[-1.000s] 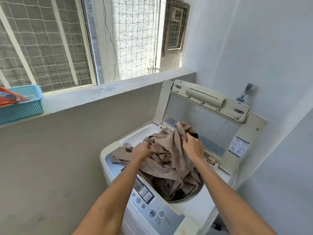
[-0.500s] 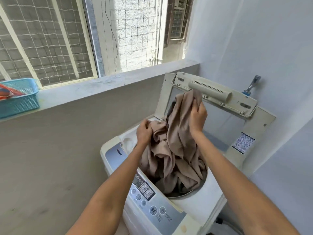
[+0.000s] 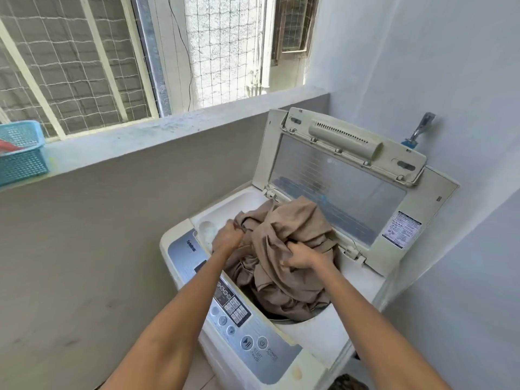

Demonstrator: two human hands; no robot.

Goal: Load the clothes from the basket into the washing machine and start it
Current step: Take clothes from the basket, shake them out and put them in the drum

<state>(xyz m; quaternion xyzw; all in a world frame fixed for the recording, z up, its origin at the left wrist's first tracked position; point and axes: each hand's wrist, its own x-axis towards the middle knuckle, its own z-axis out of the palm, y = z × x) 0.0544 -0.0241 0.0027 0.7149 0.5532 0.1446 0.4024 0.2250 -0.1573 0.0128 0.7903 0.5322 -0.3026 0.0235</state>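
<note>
Half a second back our right hand (image 3: 302,257) held a fold of the tan cloth (image 3: 292,249) up against the raised lid (image 3: 337,175); now it has come down to the mouth of the drum, and the cloth has sunk with it into a heap over the opening. Our left hand (image 3: 228,237) sits a little farther and to the left, at the far-left edge of the heap, its fingers curled into the fabric. Our right hand has its fingers bunched round a thick fold near the middle of the pile. Both forearms reach in from the near edge, the left crossing over the control panel (image 3: 239,313), the right over the white top of the washing machine (image 3: 323,333). Most of the cloth lies in and above the drum, with its far folds rising just in front of the lid's window. At far left a blue basket (image 3: 22,161) stands on the ledge (image 3: 157,133), well apart from the machine, with something red showing in it.
</note>
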